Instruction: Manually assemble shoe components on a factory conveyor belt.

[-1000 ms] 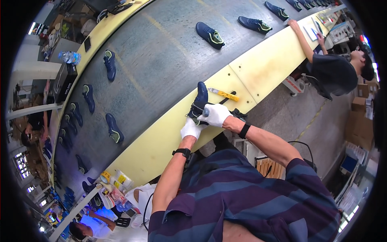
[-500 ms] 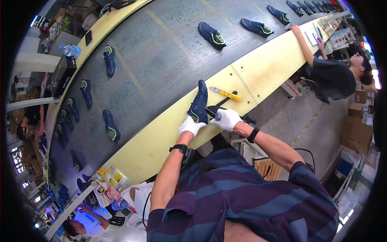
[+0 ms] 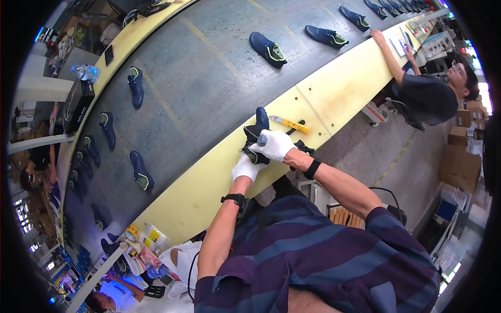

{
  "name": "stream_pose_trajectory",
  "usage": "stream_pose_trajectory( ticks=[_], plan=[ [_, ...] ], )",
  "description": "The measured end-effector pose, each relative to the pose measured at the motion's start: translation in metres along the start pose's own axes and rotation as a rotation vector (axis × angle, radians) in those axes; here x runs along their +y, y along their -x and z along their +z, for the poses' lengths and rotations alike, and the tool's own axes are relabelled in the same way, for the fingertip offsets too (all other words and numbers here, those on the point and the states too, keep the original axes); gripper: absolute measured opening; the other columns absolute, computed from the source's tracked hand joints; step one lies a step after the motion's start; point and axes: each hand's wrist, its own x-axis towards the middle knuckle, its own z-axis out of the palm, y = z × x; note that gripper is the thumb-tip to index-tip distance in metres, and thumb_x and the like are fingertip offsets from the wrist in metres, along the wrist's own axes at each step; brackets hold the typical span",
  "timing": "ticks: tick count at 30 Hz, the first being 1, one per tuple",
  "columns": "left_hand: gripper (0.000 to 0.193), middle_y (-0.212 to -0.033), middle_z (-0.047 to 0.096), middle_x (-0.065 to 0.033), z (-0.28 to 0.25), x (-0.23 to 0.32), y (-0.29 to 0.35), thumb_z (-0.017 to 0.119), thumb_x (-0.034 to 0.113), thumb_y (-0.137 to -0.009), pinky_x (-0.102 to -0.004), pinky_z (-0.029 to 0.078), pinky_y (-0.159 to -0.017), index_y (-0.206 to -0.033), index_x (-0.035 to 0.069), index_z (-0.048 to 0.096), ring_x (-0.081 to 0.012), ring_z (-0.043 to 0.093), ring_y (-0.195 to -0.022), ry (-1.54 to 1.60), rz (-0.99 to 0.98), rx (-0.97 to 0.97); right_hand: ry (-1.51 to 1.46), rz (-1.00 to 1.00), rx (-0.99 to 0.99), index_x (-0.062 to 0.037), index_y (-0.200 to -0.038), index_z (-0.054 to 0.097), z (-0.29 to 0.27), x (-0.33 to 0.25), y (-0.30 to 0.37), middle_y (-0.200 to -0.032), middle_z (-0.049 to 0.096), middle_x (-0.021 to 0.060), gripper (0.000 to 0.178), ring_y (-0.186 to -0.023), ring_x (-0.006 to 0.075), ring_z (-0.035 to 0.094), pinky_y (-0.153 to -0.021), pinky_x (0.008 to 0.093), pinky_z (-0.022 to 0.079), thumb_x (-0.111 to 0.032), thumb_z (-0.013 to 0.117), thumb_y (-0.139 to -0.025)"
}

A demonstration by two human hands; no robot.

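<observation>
At the near edge of the yellow worktop, my left hand, in a white glove, grips a navy lace-up shoe by its heel end. The toe points away from me. My right hand, gloved too, is closed over the shoe's opening. It holds a black flat piece whose kind I cannot make out; hand and piece hide much of the shoe's upper. Grey-blue material shows at the right thumb. Just right of the toe lies a yellow utility knife, beside a dark-handled tool.
Beyond the worktop runs a grey conveyor belt carrying several navy shoes. A co-worker sits at the right, one hand near the belt. Tape and packets lie at the lower left. A water bottle stands across the belt.
My right hand has moved left and over the shoe, bringing the black piece onto its opening. My left hand keeps its grip at the heel. The view has shifted slightly.
</observation>
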Motion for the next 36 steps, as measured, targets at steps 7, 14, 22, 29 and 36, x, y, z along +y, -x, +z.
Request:
stream_pose_trajectory(
  ticks=[7,14,22,29,36],
  plan=[
    [0.081,-0.127,0.073,-0.0198,-0.005,0.014,0.007,0.091,0.047,-0.071,-0.0452,0.055,-0.101,-0.135,0.007,0.059,-0.039,0.069,-0.12,0.031,0.01,0.039,0.017,0.053,-0.029,-0.003,-0.095,0.077,0.001,0.024,0.012,-0.085,0.076,0.0211,0.049,-0.081,0.0396,0.075,-0.077,0.0457,0.058,-0.052,0.076,-0.089],
    [0.093,-0.132,0.071,-0.0227,-0.012,0.016,0.006,0.091,0.052,-0.071,-0.0454,0.054,-0.103,-0.143,0.006,0.054,-0.0409,0.067,-0.124,0.006,-0.038,0.021,0.103,0.13,-0.116,-0.0036,-0.096,0.077,0.002,0.045,0.026,-0.092,0.076,0.0222,0.049,-0.088,0.0401,0.074,-0.08,0.0459,0.058,-0.053,0.076,-0.089],
    [0.092,-0.132,0.071,-0.0202,-0.007,0.005,0.004,0.087,0.053,-0.076,-0.0441,0.054,-0.101,-0.148,0.007,0.05,-0.0389,0.068,-0.122,-0.086,0.006,0.045,0.075,0.113,-0.106,-0.0028,-0.098,0.076,0.002,0.046,0.039,-0.092,0.076,0.0216,0.051,-0.088,0.0397,0.075,-0.081,0.0449,0.059,-0.053,0.078,-0.088],
    [0.073,-0.124,0.075,-0.0176,-0.004,0.015,0.006,0.088,0.049,-0.075,-0.0461,0.057,-0.096,-0.131,0.007,0.066,-0.0376,0.071,-0.117,-0.035,0.008,0.029,0.062,0.06,-0.084,-0.0053,-0.091,0.08,-0.013,-0.019,0.002,-0.085,0.077,0.0203,0.046,-0.082,0.0369,0.076,-0.076,0.0435,0.06,-0.051,0.076,-0.087],
    [0.084,-0.124,0.074,-0.0201,-0.016,0.031,0.015,0.088,0.05,-0.075,-0.0457,0.057,-0.097,-0.139,0.006,0.057,-0.0395,0.071,-0.117,-0.016,-0.049,0.008,0.176,0.029,-0.186,-0.0053,-0.096,0.079,-0.018,0.003,0.01,-0.089,0.077,0.021,0.046,-0.084,0.0399,0.075,-0.078,0.0456,0.059,-0.051,0.076,-0.088]
  ],
)
